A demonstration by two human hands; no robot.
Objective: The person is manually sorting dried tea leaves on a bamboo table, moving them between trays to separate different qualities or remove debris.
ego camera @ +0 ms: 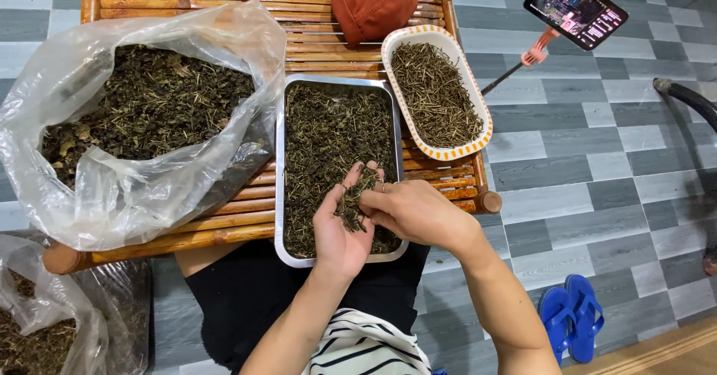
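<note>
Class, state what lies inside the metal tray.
The metal tray holds dried dark leaves and stems. The left hand and right hand cover its near end.
</note>
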